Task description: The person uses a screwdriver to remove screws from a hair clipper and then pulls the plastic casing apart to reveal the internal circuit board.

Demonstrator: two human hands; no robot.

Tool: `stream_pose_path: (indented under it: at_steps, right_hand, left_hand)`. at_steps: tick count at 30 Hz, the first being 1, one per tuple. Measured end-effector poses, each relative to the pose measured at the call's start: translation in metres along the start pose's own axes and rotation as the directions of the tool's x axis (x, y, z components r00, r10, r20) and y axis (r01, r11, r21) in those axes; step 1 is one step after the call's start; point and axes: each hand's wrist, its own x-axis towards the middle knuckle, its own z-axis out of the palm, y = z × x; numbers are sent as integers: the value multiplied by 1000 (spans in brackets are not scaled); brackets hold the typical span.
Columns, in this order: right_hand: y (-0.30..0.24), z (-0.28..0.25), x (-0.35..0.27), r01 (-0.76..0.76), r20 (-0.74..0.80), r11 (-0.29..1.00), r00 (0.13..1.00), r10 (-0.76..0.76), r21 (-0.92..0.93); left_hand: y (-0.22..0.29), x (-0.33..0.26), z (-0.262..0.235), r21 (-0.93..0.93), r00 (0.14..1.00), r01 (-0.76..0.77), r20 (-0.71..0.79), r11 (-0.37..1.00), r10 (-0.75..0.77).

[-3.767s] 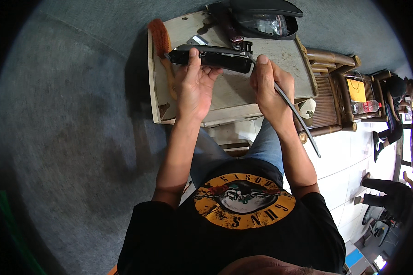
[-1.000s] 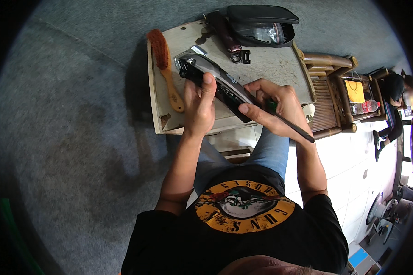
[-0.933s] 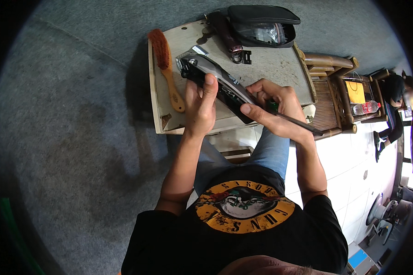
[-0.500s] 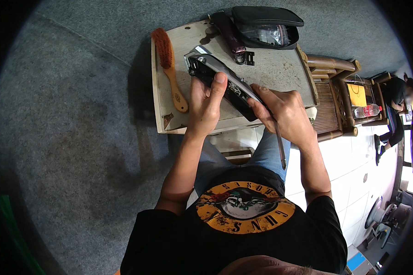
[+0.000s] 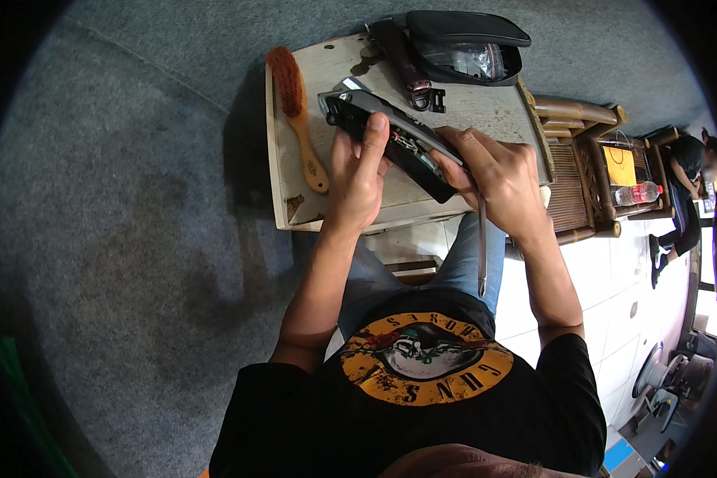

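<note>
Above the near part of a worn pale table [image 5: 486, 115], I hold a black hair clipper [image 5: 422, 171] with its casing partly opened and its inner parts showing. My left hand [image 5: 357, 183] is wrapped around the blade end, thumb on top. The fingers of my right hand [image 5: 498, 179] pinch the grey cover [image 5: 406, 121] along the clipper's far side. A screwdriver [image 5: 482, 251] is tucked in that same hand, its thin shaft pointing back toward me and its handle hidden by my fingers.
On the table lie a wooden-handled brush [image 5: 304, 143] at left, a second dark clipper [image 5: 397, 54] and an open black case [image 5: 466, 30] behind. Bamboo seats [image 5: 567, 191] stand at right, with a bottle [image 5: 639, 193] on one. A person [image 5: 683, 171] is farther off.
The cover and the clipper body have parted a little more at my right hand, showing more of the inside. The screwdriver shaft has swung slightly left, now closer to straight down.
</note>
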Motion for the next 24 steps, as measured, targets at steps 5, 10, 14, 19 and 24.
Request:
stream_pose_path:
  at_steps: [5, 10, 14, 19, 24]
  right_hand:
    - [-1, 6, 3, 40, -88, 998, 995, -43, -40]
    - [5, 5, 8, -12, -169, 1000, 986, 12, 3]
    - [-5, 6, 8, -86, -128, 995, 987, 92, 51]
    - [-1, -2, 7, -295, -118, 922, 936, 332, 251]
    - [10, -12, 0, -506, 28, 714, 825, 565, 485]
  left_hand:
    - [4, 0, 5, -47, 1000, 4, -27, 999, -5]
    - [8, -1, 4, -53, 998, 17, 60, 998, -14]
    - [5, 3, 5, -93, 999, -35, 14, 995, 37]
    - [3, -2, -4, -121, 999, 25, 31, 992, -21]
    - [6, -8, -3, -138, 999, 45, 5, 989, -45]
